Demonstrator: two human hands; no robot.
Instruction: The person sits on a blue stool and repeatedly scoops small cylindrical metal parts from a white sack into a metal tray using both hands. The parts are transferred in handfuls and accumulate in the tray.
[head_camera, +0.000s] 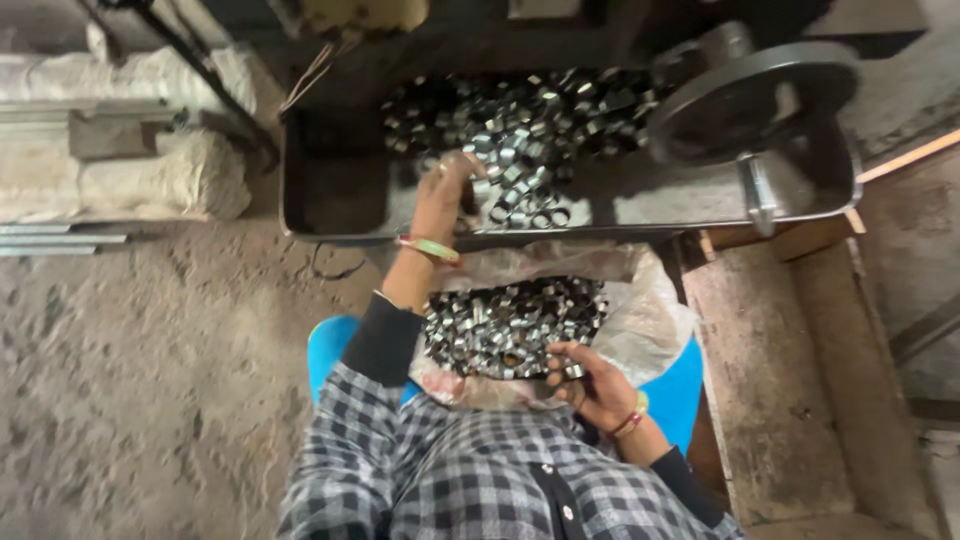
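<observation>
Hands of one seated person are working among small shiny metal rings, seen from above. Left hand (447, 190) is reaching forward into a dark, shallow sheet-metal tray (330, 200), fingers curled down onto a loose heap of rings (520, 130); whether it is gripping any cannot be told. Right hand (590, 385) is resting near the lap, fingers closed around a few rings at the edge of a second heap (510, 320), which is lying in a crinkled, pale plastic bag (650, 320) on a bright blue seat (330, 345). Rings are short, silvery, glinting bands, too many and too blurred to count; two heaps are showing. Each wrist is wearing bangles, and both sleeves are black-and-white checked flannel. One dark round handwheel (750, 95) is standing at the tray's right end. Rough, dusty concrete floor (130, 380) is spreading to the left.
</observation>
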